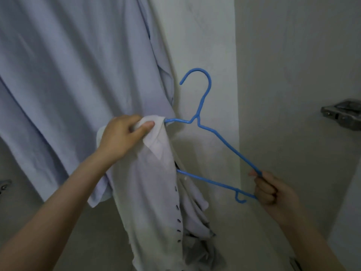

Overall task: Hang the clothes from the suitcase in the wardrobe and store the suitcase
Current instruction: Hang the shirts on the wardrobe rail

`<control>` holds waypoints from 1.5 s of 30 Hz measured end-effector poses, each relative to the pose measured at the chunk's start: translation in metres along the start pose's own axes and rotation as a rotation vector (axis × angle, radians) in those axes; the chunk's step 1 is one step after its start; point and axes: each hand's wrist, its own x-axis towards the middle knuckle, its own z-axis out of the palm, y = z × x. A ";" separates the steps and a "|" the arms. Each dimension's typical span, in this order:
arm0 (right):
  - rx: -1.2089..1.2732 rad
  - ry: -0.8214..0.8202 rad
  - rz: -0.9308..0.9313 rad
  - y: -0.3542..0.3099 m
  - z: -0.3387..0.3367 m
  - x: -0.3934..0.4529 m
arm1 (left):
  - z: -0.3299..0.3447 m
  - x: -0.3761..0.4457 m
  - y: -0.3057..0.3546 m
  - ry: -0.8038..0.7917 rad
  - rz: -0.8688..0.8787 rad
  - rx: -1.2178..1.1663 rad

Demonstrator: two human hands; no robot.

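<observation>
While the left hand (pixel 125 133) pinches one white shirt (pixel 156 192) over one blue hanger (pixel 203 106), the right hand (pixel 273 190) grips the hanger's other end. One pale blue garment (pixel 68 75) hangs behind the shirt; a metal handle (pixel 343 114) sits right of the hanger.

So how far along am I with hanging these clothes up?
One pale blue garment already hangs at the left. In hand: your left hand pinches the white shirt onto one end of the blue hanger, and your right hand grips the other end. Left: seat the shirt and hook the hanger. The suitcase isn't in view.
</observation>
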 end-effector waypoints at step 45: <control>-1.916 0.144 -0.344 -0.093 0.118 0.130 | 0.004 -0.033 -0.036 0.150 -0.358 -0.178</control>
